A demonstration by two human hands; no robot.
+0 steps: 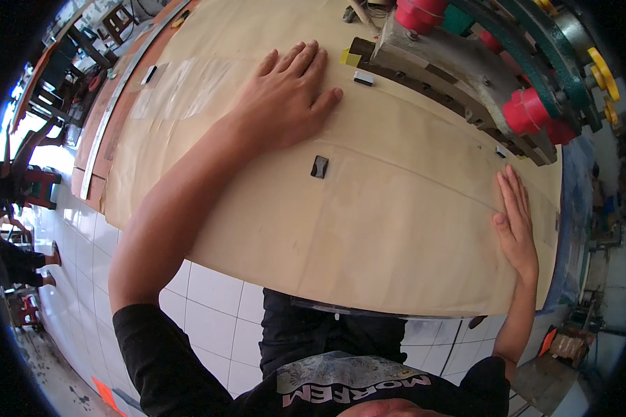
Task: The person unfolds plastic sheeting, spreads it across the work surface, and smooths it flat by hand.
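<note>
A large tan paper-like sheet [368, 243] covers the table in front of me. My left hand [292, 97] lies palm down on its far middle part, fingers stretched and thumb out to the right. My right hand [515, 226] rests near the sheet's right side, its fingers straight and pointing away from me. Neither hand holds anything visible. A small dark block [319, 167] sits on the sheet below my left hand. To the right of that hand is a small black-and-white block [363, 78]. Another small block [501, 151] lies just beyond my right fingertips.
A heavy machine [480, 76] with green, red and yellow parts stands over the far right of the sheet. At the left lie a long metal strip [111, 111], clear film [177, 90] and another small block [148, 74]. A person's legs [24, 264] show at far left.
</note>
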